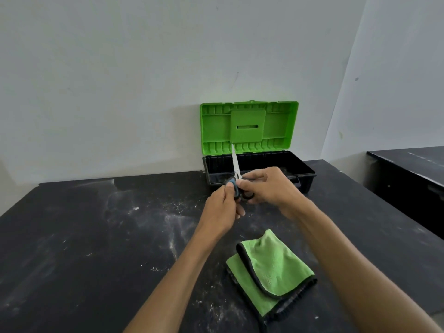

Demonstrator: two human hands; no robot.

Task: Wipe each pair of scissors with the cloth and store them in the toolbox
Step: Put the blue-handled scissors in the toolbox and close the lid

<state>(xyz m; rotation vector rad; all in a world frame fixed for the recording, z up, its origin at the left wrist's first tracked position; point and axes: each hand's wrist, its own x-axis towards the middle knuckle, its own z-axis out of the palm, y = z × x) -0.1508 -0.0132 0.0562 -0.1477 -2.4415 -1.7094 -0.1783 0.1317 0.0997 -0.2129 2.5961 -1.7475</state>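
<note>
Steel-bladed scissors point(236, 168) sit at the centre of the frame, tips pointing up and slightly left, held above the table just in front of the toolbox. The left hand point(222, 209) grips the blue-and-black handle, with the thumb on top and the fingers curled round it. The right hand point(270, 188) pinches the other handle loop from the right. Behind them the toolbox point(281, 126) stands open against the pale wall point(120, 80), its base black and its green lid upright. Lower right of centre, a folded green cloth point(271, 272) with dark edging lies on the dusty black table point(96, 236), apart from both hands.
</note>
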